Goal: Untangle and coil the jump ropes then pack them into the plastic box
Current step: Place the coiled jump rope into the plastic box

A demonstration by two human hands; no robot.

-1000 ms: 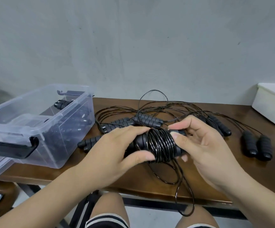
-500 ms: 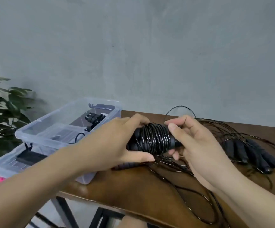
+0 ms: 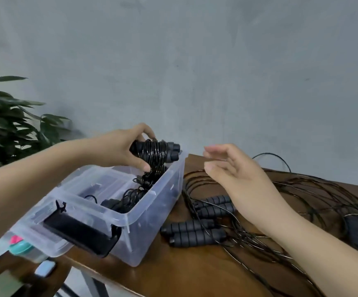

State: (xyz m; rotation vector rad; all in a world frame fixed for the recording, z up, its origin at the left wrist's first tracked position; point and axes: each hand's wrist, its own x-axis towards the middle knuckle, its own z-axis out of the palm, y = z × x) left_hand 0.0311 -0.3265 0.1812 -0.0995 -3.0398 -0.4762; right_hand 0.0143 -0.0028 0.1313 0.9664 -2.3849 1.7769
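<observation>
Over the clear plastic box point(image 3: 152, 195), left fingers point(image 3: 140, 165) clasp a glossy rope coil point(image 3: 154, 154); right fingers point(image 3: 216, 169) relaxed.

Black coiled jump rope point(image 3: 155, 154), cord wound round paired handles, held level above the 12 o'clock end of the clear, open plastic box point(image 3: 152, 221). Tangled ropes point(image 3: 195, 235) at box's 3 o'clock.

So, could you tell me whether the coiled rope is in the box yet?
Not yet. The left hand grips the coiled rope above the open box, over ropes already inside.
</observation>
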